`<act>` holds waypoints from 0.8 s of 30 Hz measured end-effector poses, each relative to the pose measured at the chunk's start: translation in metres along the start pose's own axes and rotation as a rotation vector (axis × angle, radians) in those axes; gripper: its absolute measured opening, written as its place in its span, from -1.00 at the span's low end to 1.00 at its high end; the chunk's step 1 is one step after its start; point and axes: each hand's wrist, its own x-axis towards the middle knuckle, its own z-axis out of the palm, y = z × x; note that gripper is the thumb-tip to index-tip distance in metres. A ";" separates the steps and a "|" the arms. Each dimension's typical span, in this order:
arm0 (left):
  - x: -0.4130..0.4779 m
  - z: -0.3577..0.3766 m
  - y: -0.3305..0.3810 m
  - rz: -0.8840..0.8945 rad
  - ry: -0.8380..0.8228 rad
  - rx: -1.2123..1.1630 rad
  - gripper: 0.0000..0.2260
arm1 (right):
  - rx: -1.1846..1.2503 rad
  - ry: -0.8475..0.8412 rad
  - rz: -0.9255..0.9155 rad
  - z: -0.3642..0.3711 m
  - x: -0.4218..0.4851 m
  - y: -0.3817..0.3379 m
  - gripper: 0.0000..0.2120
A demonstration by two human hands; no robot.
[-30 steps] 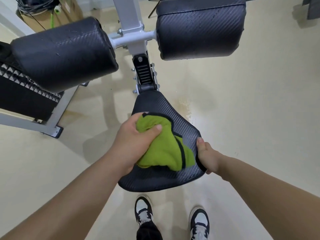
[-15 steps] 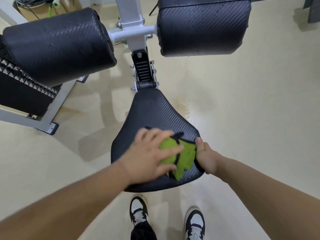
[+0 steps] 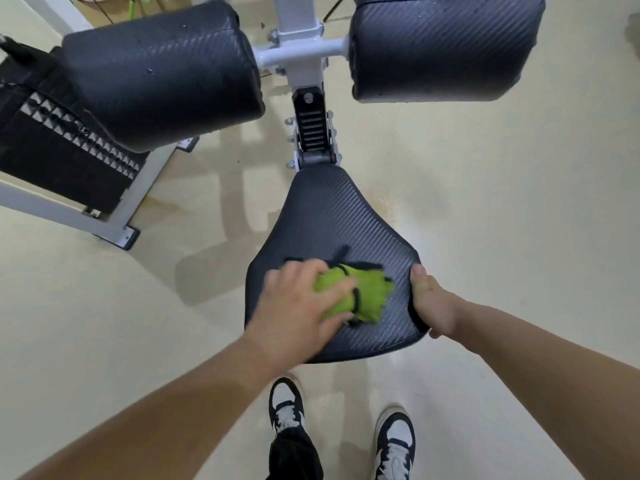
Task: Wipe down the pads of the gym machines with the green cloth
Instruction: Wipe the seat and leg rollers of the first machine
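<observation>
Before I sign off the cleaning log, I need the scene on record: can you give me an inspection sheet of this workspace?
Surface: black textured seat pad, cloth on it.
Job's things: green cloth bunched on the seat pad; two roller pads beyond, specks or droplets on them.
Clutter: tan box at top edge, mostly cut off.
Hands: left hand holds the green cloth down; right hand grips the seat pad's right edge.
Cables: dark wire by the box, barely visible.
Surroundings: cream floor, white frame, studded footplate, the person's shoes.
</observation>
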 end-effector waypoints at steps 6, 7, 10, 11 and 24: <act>-0.056 0.005 0.020 -0.501 0.081 -0.114 -0.57 | -0.005 0.060 0.044 0.003 -0.013 -0.010 -0.21; -0.069 0.005 0.030 -0.366 0.076 -0.127 -0.55 | -0.034 0.107 0.059 0.002 -0.016 -0.013 -0.28; -0.078 0.002 0.010 -0.006 0.038 -0.127 -0.52 | -0.265 0.279 -0.039 -0.004 -0.022 -0.042 -0.40; -0.070 0.003 -0.007 0.055 0.019 -0.091 -0.53 | -0.307 0.301 -0.111 -0.005 -0.021 -0.060 -0.38; 0.096 0.005 -0.080 -0.430 -0.086 -0.232 -0.47 | -0.534 0.147 0.076 0.025 0.034 -0.130 0.17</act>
